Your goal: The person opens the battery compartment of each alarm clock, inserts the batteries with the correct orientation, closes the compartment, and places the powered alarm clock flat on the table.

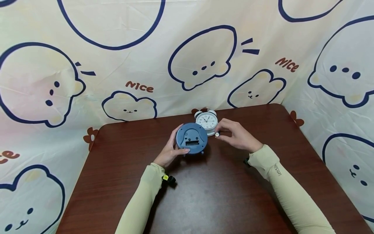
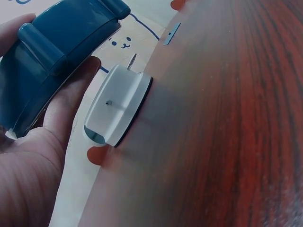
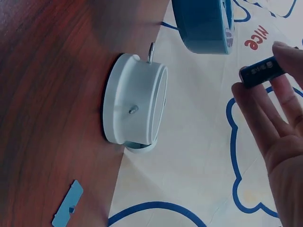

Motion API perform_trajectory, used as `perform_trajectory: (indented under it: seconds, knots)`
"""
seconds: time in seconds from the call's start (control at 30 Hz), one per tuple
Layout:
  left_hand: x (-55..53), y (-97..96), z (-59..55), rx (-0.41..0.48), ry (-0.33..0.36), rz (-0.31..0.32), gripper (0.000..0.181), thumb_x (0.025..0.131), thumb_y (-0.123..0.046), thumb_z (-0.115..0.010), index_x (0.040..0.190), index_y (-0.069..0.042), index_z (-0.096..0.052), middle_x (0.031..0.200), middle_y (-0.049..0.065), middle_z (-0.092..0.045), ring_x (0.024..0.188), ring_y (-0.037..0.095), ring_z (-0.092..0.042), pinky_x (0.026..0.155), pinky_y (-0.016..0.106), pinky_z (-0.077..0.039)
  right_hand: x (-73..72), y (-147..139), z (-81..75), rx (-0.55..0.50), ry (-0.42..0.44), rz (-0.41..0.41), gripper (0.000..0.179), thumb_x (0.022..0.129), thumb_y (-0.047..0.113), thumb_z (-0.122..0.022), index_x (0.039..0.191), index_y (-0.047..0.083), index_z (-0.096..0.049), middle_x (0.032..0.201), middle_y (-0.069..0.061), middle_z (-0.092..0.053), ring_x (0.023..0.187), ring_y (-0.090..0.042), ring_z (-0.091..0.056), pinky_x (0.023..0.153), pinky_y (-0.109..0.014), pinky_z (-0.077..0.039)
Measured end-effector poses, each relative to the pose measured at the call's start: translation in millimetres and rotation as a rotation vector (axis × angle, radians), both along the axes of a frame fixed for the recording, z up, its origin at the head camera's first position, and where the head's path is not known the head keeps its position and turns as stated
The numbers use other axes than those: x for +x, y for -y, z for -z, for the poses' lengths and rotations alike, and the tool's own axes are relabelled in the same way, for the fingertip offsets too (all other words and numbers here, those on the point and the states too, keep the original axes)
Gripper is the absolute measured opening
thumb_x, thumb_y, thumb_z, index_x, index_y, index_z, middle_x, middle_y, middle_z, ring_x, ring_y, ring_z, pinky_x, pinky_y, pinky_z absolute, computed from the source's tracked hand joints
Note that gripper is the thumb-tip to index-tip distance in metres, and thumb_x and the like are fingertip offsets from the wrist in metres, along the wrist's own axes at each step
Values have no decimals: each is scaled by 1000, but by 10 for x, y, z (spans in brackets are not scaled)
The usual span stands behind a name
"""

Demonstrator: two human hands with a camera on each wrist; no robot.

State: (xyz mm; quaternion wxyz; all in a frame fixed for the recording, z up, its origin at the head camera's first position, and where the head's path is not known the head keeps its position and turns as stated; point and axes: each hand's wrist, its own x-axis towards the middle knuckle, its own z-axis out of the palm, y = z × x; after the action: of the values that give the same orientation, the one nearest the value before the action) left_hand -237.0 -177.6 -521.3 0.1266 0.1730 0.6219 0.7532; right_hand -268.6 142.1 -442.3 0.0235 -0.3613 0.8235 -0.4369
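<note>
My left hand (image 1: 168, 152) holds up a round blue clock (image 1: 191, 130) by its left side, thumb on the lower edge. Its back faces the head camera, with a dark uncovered battery slot (image 1: 192, 143). Just to the right, my right hand (image 1: 241, 137) pinches a small dark cylindrical battery (image 3: 260, 72) between thumb and fingers, apart from the clock. A white twin-bell alarm clock (image 1: 206, 120) stands upright behind them. In the right wrist view a thin blue battery cover (image 3: 67, 205) lies on the table; the head view does not show it clearly.
The dark wood table (image 1: 222, 195) reaches back to a cartoon-printed cloth (image 1: 190, 19), which also hangs along both sides. The white clock stands close to the table's back edge. A dark wrist camera (image 1: 170, 180) sits on the left wrist.
</note>
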Motion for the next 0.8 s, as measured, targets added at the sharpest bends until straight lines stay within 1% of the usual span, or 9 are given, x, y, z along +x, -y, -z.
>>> perform_trajectory:
  seconds: [0.1, 0.17, 0.3, 0.47, 0.6, 0.8]
  knots:
    - [-4, 0, 6, -1, -2, 2, 107, 84, 8, -76, 165, -28, -17, 166, 4, -25, 149, 32, -29, 105, 29, -52, 7, 12, -1, 1, -12, -10, 27, 90, -1, -78, 113, 8, -69, 114, -5, -66, 111, -22, -66, 98, -51, -57]
    - [-4, 1, 6, -3, -5, 2, 107, 84, 8, -76, 166, -27, -17, 166, 4, -25, 149, 32, -29, 105, 29, -52, 17, 24, -7, -2, -10, -13, 26, 90, 1, -78, 115, 6, -68, 114, -5, -66, 110, -22, -68, 96, -48, -58]
    - [-4, 2, 4, -2, -9, 1, 107, 84, 8, -77, 166, -26, -17, 166, 5, -25, 149, 32, -30, 105, 28, -51, 35, 46, -23, -2, 0, 1, 25, 93, 4, -76, 116, 6, -66, 114, -5, -68, 107, -20, -69, 93, -42, -60]
    - [-15, 6, -6, -9, -12, 0, 108, 84, 8, -76, 166, -22, -13, 166, 5, -25, 149, 32, -29, 105, 28, -51, 48, 61, -36, 7, 16, 18, 24, 96, 7, -73, 119, 5, -63, 114, -7, -69, 105, -20, -70, 91, -41, -60]
    - [-13, 8, -23, -15, -16, -1, 109, 84, 8, -77, 166, -22, -13, 166, 4, -25, 149, 32, -29, 105, 28, -51, 49, 65, -34, 18, 28, 24, 26, 97, 8, -72, 121, 4, -63, 114, -6, -70, 104, -20, -70, 91, -40, -60]
    - [3, 14, -33, -14, -7, 2, 109, 84, 7, -77, 166, -24, -14, 166, 4, -24, 150, 32, -28, 105, 28, -51, 41, 63, -28, 16, 29, 48, 28, 96, 9, -74, 121, 3, -62, 112, -5, -72, 98, -18, -72, 87, -36, -60]
